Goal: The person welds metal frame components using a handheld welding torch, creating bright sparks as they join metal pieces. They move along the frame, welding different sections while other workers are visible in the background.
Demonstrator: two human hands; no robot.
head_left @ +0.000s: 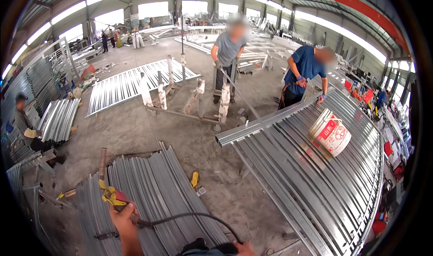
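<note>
My left hand (124,217) is closed around a yellow and red piece (115,196), whose exact kind I cannot make out. It sits beside an upright rusty post (103,161), over a stack of grey metal profiles (149,183). From beside this hand a black cable (194,214) arcs across the stack to the right. At the bottom edge, my right hand (244,249) is closed on the cable's other visible end, partly cut off by the picture.
On the right lies a large slatted metal panel (288,174) bearing a white and red bucket (330,133). Two people work beyond it, one holding a long rod. A taped stand (194,116) and another slatted panel (135,82) are ahead. A yellow tool (195,179) lies on the floor.
</note>
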